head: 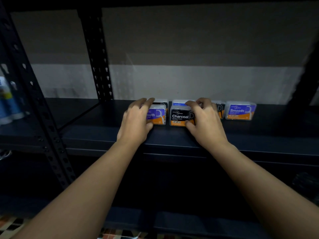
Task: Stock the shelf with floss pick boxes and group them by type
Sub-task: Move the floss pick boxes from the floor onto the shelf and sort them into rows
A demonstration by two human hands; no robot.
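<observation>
Several floss pick boxes stand in a row on the dark shelf (103, 135). My left hand (138, 121) grips a purple "Smooth" box (158, 115) at its left side, thumb under its front edge. A black box (161, 102) shows just behind it. My right hand (203, 121) grips a black "Charcoal" box (180, 117) at its right side. A purple box (179, 102) stands behind that one. To the right, partly hidden by my right hand, is another black box (220, 109), then a free-standing "Smooth" box (240, 111).
Black perforated uprights (98, 57) rise at the left and behind. Blue bottles (8, 100) stand blurred at the far left on a neighbouring shelf. A lower shelf edge (172, 221) runs below my arms. The wall closes the back.
</observation>
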